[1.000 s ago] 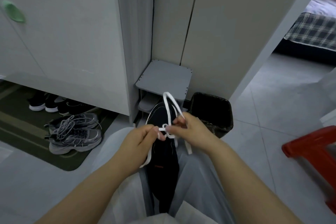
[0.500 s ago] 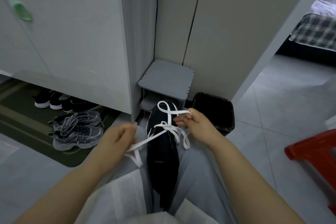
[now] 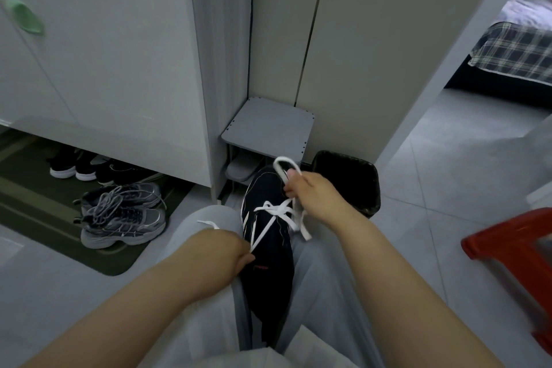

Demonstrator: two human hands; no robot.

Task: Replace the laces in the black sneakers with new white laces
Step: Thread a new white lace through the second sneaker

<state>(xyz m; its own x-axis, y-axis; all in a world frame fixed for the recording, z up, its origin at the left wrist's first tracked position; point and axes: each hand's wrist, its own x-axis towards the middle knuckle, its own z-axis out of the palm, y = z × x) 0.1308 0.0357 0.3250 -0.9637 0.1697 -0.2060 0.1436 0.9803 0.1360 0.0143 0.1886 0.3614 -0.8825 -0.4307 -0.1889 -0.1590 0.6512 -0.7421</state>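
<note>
Black fabric sneaker (image 3: 268,278) lying wedged between grey-trousered knees (image 3: 197,236), freeing both hands. Left hand (image 3: 230,251) grip pinching white flat lace (image 3: 277,212) strand, tensioning toward 7 o'clock. Right hand (image 3: 313,191) grip pinching loop at 1 o'clock. Likely tightening bow.

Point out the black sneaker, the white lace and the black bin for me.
black sneaker (image 3: 273,254): head view, on its tongue.
white lace (image 3: 276,211): head view, on the crossing over the tongue.
black bin (image 3: 349,167): head view, on its far inner wall.
</note>
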